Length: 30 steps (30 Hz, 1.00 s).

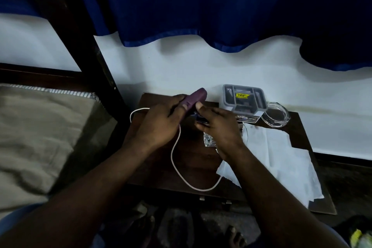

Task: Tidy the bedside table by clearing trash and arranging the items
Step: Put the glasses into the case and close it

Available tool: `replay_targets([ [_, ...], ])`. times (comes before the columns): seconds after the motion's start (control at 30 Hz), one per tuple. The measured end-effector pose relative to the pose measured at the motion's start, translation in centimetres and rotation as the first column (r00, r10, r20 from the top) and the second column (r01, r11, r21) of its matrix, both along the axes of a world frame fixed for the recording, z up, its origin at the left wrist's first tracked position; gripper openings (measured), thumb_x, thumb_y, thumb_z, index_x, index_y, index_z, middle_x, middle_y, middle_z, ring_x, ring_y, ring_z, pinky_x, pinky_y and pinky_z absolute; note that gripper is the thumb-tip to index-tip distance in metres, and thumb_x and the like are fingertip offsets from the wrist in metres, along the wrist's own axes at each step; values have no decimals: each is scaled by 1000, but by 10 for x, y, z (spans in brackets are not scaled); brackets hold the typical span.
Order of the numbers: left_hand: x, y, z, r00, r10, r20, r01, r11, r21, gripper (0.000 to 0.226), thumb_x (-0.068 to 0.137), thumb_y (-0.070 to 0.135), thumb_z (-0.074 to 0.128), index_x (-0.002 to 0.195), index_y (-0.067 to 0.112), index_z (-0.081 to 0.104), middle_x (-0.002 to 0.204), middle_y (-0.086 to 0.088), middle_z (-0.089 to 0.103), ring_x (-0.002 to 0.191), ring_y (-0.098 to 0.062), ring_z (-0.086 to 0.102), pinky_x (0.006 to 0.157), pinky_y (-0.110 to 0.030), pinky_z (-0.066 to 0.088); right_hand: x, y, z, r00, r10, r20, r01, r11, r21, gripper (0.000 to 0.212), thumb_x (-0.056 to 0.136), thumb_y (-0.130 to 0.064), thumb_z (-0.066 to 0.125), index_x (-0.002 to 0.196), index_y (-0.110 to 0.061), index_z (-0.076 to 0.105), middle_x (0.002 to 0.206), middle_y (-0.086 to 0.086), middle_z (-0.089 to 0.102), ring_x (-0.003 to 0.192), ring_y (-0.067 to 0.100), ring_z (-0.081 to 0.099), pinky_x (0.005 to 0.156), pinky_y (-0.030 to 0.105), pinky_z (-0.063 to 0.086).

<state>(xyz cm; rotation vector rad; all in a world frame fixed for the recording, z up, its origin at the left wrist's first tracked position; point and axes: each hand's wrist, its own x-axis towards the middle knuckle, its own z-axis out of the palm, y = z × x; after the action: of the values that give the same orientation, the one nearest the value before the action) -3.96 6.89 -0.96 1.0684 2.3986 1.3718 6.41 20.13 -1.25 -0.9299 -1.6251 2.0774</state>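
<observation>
While the bench (157,169) is being cleared, a purple case (194,99) is gripped in the left hand (161,125), fingers closed round it, lifted above the back edge, presumably for sorting. A white cable (175,153) is left looped on the wood below. The right hand (218,125) is curled over a small dark item; what it holds cannot be told. Further right, a grey organiser box (244,97), glass ashtray (275,115) and loose white papers (279,159) are seen, not yet arranged.
</observation>
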Motion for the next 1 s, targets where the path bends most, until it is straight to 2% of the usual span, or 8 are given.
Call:
replay_targets([
  [0.1,-7,1,1,976,-55,-212,42,997,-65,33,104,27,54,135,27,66,111,5,76,102,-16,70,90,-33,53,-4,-3,1,998,67,-20,-68,997,-34,29,90,-36,77,100,-8,79,101,8,80,99,19,77,80,27,61],
  [0.17,-9,-2,2,940,-109,-324,83,992,-93,37,103,26,54,138,21,64,121,-3,75,111,-23,69,95,-37,51,-8,-4,2,997,77,-28,-79,994,-76,28,90,-34,77,102,-9,78,103,8,80,102,19,76,83,29,61],
  [0.27,-11,-7,5,877,-145,-458,91,986,-139,37,101,31,51,134,21,63,112,-7,75,100,-32,70,82,-41,54,-13,-7,4,996,73,-53,-82,980,-184,22,90,-30,77,101,-10,78,106,9,79,100,18,76,85,29,61],
  [0.37,-9,-9,2,815,-158,-557,57,979,-195,33,97,34,49,121,18,65,92,-10,74,80,-36,68,62,-38,49,-16,-10,5,998,56,-40,-64,969,-237,12,89,-25,78,93,-13,79,98,6,80,91,13,75,74,25,60],
  [0.43,-9,-8,1,796,-171,-580,44,973,-226,30,96,33,50,115,15,65,86,-9,74,73,-37,67,56,-35,40,-18,-13,6,999,36,-6,-37,970,-240,7,88,-22,78,86,-15,79,90,3,79,81,9,75,65,21,57],
  [0.53,-8,-9,0,786,-205,-583,57,963,-262,30,97,33,48,112,13,64,86,-10,73,71,-37,67,56,-38,43,-20,-15,6,1000,13,-3,-13,967,-255,8,87,-19,79,80,-16,78,82,0,78,73,6,73,58,19,55],
  [0.83,-7,-9,2,775,-256,-578,104,953,-283,31,96,26,51,120,9,61,86,-13,73,72,-40,68,58,-40,47,-16,-12,9,1000,1,18,3,976,-219,9,84,-21,82,78,-16,77,79,0,77,73,7,72,58,19,55],
  [1.0,-1,-4,1,761,-280,-585,102,943,-318,28,95,22,55,116,4,63,80,-13,72,65,-38,66,55,-33,31,-16,-10,6,995,-30,93,45,985,-164,13,82,-24,84,77,-16,75,80,1,74,77,11,70,62,23,55],
])
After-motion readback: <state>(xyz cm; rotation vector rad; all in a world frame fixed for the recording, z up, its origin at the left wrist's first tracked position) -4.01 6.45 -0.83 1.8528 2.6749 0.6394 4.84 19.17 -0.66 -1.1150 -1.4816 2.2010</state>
